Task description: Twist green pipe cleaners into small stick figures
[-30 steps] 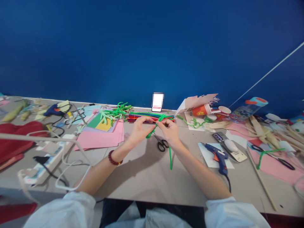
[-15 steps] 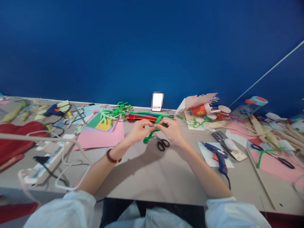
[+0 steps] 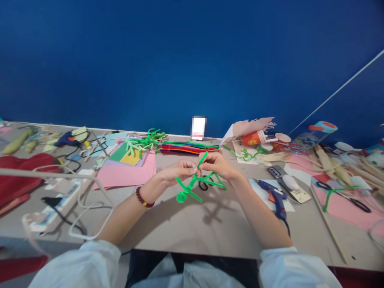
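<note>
Both grips are pressed together near the middle of the view. The left hand (image 3: 177,172) pinches a green chenille-stem figure (image 3: 192,186) between thumb and fingertips at its crossing, and the right hand (image 3: 219,166) pinches the same crossing from the other side, the two hands almost touching. The figure is held above the tabletop (image 3: 192,228), with a tight coil toward 7 o'clock, one arm rising toward 12 and another reaching toward 4. Black-handled scissors (image 3: 204,183) lie just beneath it. A red beaded bracelet (image 3: 143,197) circles the left wrist. A firm pinch kept right at the crossing is judged best, so that the turns stay snug and the arms are not bent out of line. Pink paper sheets (image 3: 126,176) are stacked toward 9 o'clock, and a blue hot glue gun (image 3: 274,198) rests toward 3. Farther off, multicoloured chenille stems (image 3: 189,148) are bundled at 12, before a blue wall (image 3: 192,60).
</note>
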The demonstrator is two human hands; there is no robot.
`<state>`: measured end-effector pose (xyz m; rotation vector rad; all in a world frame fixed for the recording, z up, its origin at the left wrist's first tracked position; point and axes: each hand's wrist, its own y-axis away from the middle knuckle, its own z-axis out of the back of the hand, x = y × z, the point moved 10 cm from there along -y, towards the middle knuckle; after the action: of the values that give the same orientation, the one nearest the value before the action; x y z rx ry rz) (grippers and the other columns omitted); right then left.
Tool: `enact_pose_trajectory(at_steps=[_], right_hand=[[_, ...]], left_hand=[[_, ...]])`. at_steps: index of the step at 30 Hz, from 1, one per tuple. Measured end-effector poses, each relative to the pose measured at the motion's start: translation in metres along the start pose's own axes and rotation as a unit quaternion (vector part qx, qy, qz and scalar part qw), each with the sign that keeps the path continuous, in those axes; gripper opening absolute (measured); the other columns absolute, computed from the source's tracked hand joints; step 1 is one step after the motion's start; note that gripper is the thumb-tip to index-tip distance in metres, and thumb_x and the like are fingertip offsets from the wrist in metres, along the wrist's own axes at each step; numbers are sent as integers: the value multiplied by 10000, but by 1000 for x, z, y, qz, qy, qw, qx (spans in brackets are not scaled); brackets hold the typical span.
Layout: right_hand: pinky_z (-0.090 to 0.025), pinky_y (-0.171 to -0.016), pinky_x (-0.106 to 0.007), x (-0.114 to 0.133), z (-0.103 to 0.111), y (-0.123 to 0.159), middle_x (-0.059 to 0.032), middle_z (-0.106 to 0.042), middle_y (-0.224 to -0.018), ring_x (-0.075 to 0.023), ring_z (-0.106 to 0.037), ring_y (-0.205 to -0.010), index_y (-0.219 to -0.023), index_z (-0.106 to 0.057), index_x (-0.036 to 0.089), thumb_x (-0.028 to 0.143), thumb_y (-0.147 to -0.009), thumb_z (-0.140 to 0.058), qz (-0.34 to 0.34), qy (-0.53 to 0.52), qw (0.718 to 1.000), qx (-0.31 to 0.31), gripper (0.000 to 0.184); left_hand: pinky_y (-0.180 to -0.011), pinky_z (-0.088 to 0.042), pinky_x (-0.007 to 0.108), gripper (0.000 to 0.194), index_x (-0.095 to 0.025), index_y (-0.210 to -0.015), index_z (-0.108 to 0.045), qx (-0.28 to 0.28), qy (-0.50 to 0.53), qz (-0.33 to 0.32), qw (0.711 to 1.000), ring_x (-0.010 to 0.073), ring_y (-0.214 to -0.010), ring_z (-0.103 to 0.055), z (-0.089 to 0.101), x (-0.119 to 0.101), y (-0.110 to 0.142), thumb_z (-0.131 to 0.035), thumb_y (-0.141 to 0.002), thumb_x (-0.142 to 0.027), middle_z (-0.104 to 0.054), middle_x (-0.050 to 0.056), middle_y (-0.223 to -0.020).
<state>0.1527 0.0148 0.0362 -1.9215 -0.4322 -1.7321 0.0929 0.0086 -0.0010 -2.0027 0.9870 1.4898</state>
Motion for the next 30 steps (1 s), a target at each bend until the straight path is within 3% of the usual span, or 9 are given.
enact_pose_trajectory(at_steps=[3, 7, 11, 15, 17, 19, 22, 27, 30], right_hand=[[-493, -656, -275, -2, 9, -1, -12, -683, -666, -141, -641, -647, -699, -665, 163, 351, -715, -752, -6, 26, 999, -31, 207], [-449, -621, -257, -7, 33, -2, 5, -666, -669, -116, -588, -623, -693, -654, 167, 403, -669, -765, -20, 66, 987, -146, 262], [-359, -507, -236, -9, 48, 1, 39, -555, -553, -86, -467, -521, -597, -593, 172, 463, -602, -779, -29, 74, 963, -256, 346], [-317, -477, -240, -9, 48, 4, 51, -465, -487, -89, -430, -506, -551, -547, 184, 483, -588, -770, -31, 56, 950, -305, 375], [-305, -470, -241, -11, 44, 5, 54, -447, -480, -86, -412, -498, -543, -540, 185, 490, -582, -772, -34, 47, 949, -309, 385], [-300, -469, -239, -14, 40, 4, 54, -450, -490, -80, -396, -496, -549, -550, 181, 499, -578, -774, -35, 39, 952, -303, 390], [-299, -471, -237, -16, 37, 2, 49, -477, -518, -76, -386, -499, -586, -585, 177, 498, -589, -773, -29, 32, 958, -283, 372], [-306, -465, -238, -11, 32, -4, 31, -538, -562, -81, -394, -496, -625, -625, 191, 484, -642, -747, 10, 36, 974, -223, 317], [-311, -465, -235, -6, 27, -4, 22, -578, -600, -77, -419, -490, -608, -610, 192, 454, -657, -746, 40, 23, 978, -202, 299]], left_hand=[[-708, -411, 292, 345, -137, -704, -714, -36, -34, 14, 999, 155, -718, -561, 8, -1, 0, -773, -650, -473, -662, 66, -728], [-651, -419, 297, 356, -160, -792, -723, -192, -146, -25, 970, 183, -752, -596, 38, -22, 7, -637, -762, -505, -711, 90, -827], [-733, -434, 321, 235, -192, -778, -696, -315, -367, -165, 860, 195, -811, -613, 37, -66, 27, -606, -798, -409, -717, 54, -833], [-790, -395, 346, 146, -203, -773, -687, -314, -574, -234, 719, 199, -836, -592, 8, -78, 35, -627, -814, -329, -713, 35, -816], [-770, -377, 354, 165, -204, -792, -693, -319, -620, -233, 678, 207, -844, -584, 4, -76, 35, -603, -840, -334, -716, 44, -830], [-756, -370, 353, 188, -202, -784, -693, -318, -636, -231, 664, 208, -844, -582, 4, -73, 33, -576, -862, -327, -715, 51, -828], [-752, -381, 345, 212, -196, -755, -683, -301, -606, -232, 699, 194, -815, -583, 9, -71, 29, -546, -876, -305, -702, 49, -797], [-725, -443, 315, 256, -183, -697, -653, -221, -357, -179, 890, 170, -739, -590, 22, -60, 18, -596, -814, -403, -668, 45, -747], [-694, -459, 322, 295, -180, -652, -638, -146, -183, -96, 967, 174, -698, -591, 20, -39, 9, -651, -746, -458, -648, 51, -694]])
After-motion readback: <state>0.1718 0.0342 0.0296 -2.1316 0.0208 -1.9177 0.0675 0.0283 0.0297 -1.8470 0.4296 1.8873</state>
